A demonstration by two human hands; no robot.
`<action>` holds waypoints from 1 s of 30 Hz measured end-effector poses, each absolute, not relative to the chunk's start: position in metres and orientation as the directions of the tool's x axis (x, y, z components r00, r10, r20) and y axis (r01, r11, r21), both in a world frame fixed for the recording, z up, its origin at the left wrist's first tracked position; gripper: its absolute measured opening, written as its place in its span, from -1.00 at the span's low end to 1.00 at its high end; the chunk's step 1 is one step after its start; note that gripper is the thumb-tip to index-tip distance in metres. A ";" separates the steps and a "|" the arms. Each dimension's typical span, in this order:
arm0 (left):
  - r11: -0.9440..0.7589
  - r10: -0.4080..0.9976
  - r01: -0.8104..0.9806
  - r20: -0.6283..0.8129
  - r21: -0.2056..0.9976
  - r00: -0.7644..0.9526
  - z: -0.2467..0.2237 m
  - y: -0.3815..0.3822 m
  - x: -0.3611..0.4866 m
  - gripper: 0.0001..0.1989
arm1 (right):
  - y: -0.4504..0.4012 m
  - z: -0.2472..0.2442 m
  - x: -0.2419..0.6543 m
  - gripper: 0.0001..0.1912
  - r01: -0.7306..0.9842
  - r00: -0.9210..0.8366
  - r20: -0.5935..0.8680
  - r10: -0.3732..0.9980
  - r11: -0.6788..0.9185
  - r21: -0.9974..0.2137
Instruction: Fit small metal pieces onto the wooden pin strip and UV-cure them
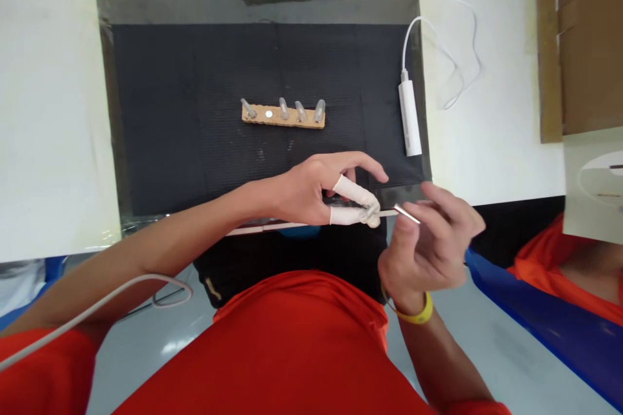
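My left hand (pixel 311 189) wears white finger cots on its thumb and one finger. Their tips pinch a small clear-grey piece (pixel 370 213) whose exact kind I cannot make out. My right hand (pixel 433 240) is closed in a pinch on a thin shiny strip (pixel 407 213). A narrow pale end reaches from that side to the left fingertips, touching or nearly touching the piece. Beyond the hands, a cardboard strip (pixel 292 122) lies on the black mat (pixel 195 104), bearing several small clear tube-like pieces (pixel 319 110) and one white round spot (pixel 268 114).
A white stick-shaped device (pixel 409 118) with a white cable (pixel 462 81) lies at the mat's right edge. A cardboard box (pixel 590 39) stands farther right. Another cable (pixel 87 321) crosses my left arm. An orange sleeve (pixel 545 259) of another person shows at right.
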State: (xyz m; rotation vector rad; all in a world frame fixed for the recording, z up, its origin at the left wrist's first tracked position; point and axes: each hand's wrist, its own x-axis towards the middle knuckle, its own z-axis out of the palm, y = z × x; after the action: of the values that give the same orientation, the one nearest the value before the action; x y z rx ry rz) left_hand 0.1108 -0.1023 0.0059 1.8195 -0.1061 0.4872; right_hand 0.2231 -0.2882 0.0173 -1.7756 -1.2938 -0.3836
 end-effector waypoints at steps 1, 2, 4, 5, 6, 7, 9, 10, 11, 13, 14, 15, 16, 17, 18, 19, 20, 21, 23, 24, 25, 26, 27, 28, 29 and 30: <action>-0.306 0.174 -0.319 0.382 0.897 0.907 0.007 -0.103 0.111 -0.89 | -0.290 0.018 0.223 -0.84 0.885 0.398 0.678 0.618 -0.064 -0.461; -0.308 0.173 -0.321 0.384 0.896 0.907 0.007 -0.104 0.111 -0.89 | -0.291 0.018 0.223 -0.85 0.903 0.349 0.676 0.649 -0.038 -0.429; -0.317 0.169 -0.316 0.381 0.894 0.909 0.009 -0.105 0.110 -0.89 | -0.294 0.019 0.224 -0.89 0.936 0.237 0.665 0.709 0.018 -0.352; -0.326 0.169 -0.313 0.381 0.892 0.909 0.010 -0.105 0.110 -0.89 | -0.294 0.019 0.225 -0.89 0.933 0.250 0.667 0.702 0.008 -0.359; -0.336 0.176 -0.313 0.386 0.888 0.906 0.010 -0.105 0.110 -0.88 | -0.295 0.019 0.226 -0.87 0.915 0.319 0.680 0.661 -0.028 -0.403; -0.344 0.187 -0.322 0.400 0.882 0.897 0.010 -0.105 0.109 -0.87 | -0.295 0.019 0.227 -0.86 0.892 0.389 0.686 0.614 -0.066 -0.447; -0.356 0.225 -0.345 0.438 0.869 0.870 0.010 -0.103 0.109 -0.87 | -0.294 0.020 0.228 -0.83 0.882 0.415 0.687 0.597 -0.077 -0.466; -0.361 0.242 -0.351 0.451 0.864 0.859 0.010 -0.102 0.109 -0.87 | -0.294 0.020 0.229 -0.83 0.903 0.354 0.686 0.636 -0.041 -0.428; -0.367 0.255 -0.349 0.454 0.862 0.853 0.010 -0.101 0.109 -0.88 | -0.293 0.021 0.229 -0.84 0.925 0.273 0.676 0.684 0.006 -0.380; -0.380 0.260 -0.337 0.449 0.862 0.855 0.010 -0.098 0.109 -0.88 | -0.290 0.022 0.229 -0.86 0.935 0.219 0.669 0.710 0.043 -0.352; -0.384 0.252 -0.337 0.449 0.860 0.857 0.010 -0.096 0.109 -0.87 | -0.289 0.022 0.229 -0.86 0.921 0.278 0.686 0.673 0.016 -0.389; -0.383 0.244 -0.339 0.447 0.860 0.861 0.010 -0.095 0.109 -0.87 | -0.287 0.022 0.230 -0.85 0.900 0.352 0.699 0.623 -0.020 -0.435; -0.375 0.238 -0.339 0.443 0.863 0.865 0.010 -0.094 0.108 -0.86 | -0.285 0.022 0.231 -0.84 0.884 0.395 0.700 0.595 -0.039 -0.466; -0.362 0.235 -0.334 0.432 0.870 0.871 0.011 -0.093 0.108 -0.86 | -0.283 0.022 0.232 -0.85 0.882 0.393 0.700 0.596 -0.031 -0.470; -0.346 0.231 -0.326 0.417 0.880 0.879 0.011 -0.092 0.108 -0.86 | -0.282 0.022 0.233 -0.86 0.894 0.350 0.696 0.628 -0.001 -0.448; -0.330 0.232 -0.315 0.400 0.890 0.887 0.012 -0.092 0.108 -0.86 | -0.280 0.023 0.234 -0.88 0.909 0.283 0.684 0.672 0.040 -0.415; -0.316 0.232 -0.306 0.386 0.898 0.893 0.012 -0.091 0.108 -0.86 | -0.278 0.023 0.236 -0.88 0.915 0.244 0.674 0.698 0.064 -0.398; -0.307 0.234 -0.302 0.380 0.902 0.895 0.013 -0.091 0.108 -0.86 | -0.276 0.023 0.238 -0.88 0.910 0.260 0.677 0.688 0.060 -0.411; -0.300 0.242 -0.302 0.379 0.905 0.893 0.014 -0.091 0.108 -0.86 | -0.271 0.024 0.241 -0.86 0.878 0.368 0.696 0.617 0.016 -0.478; -0.300 0.250 -0.301 0.379 0.905 0.891 0.014 -0.090 0.108 -0.86 | -0.268 0.025 0.242 -0.86 0.870 0.391 0.703 0.594 0.012 -0.493; -0.302 0.258 -0.298 0.378 0.906 0.889 0.014 -0.091 0.108 -0.87 | -0.266 0.025 0.243 -0.87 0.876 0.376 0.716 0.588 0.026 -0.481; -0.303 0.263 -0.297 0.379 0.905 0.887 0.014 -0.091 0.108 -0.87 | -0.264 0.025 0.243 -0.87 0.892 0.331 0.729 0.599 0.053 -0.448; -0.305 0.263 -0.299 0.382 0.904 0.886 0.014 -0.091 0.108 -0.87 | -0.264 0.025 0.243 -0.87 0.904 0.295 0.737 0.608 0.072 -0.421; -0.306 0.261 -0.304 0.386 0.902 0.885 0.014 -0.091 0.108 -0.87 | -0.264 0.025 0.243 -0.86 0.905 0.297 0.742 0.601 0.070 -0.419; -0.306 0.255 -0.310 0.391 0.900 0.884 0.014 -0.092 0.108 -0.87 | -0.265 0.025 0.242 -0.86 0.897 0.331 0.741 0.584 0.049 -0.440; -0.306 0.249 -0.313 0.393 0.899 0.885 0.014 -0.092 0.108 -0.87 | -0.267 0.025 0.241 -0.84 0.888 0.366 0.736 0.570 0.023 -0.460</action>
State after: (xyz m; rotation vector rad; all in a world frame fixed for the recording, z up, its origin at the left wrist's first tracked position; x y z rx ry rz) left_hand 0.1079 -0.0924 0.0136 1.7976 -0.0483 0.5560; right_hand 0.2411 -0.2669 0.0254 -1.6606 -1.3151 -0.4120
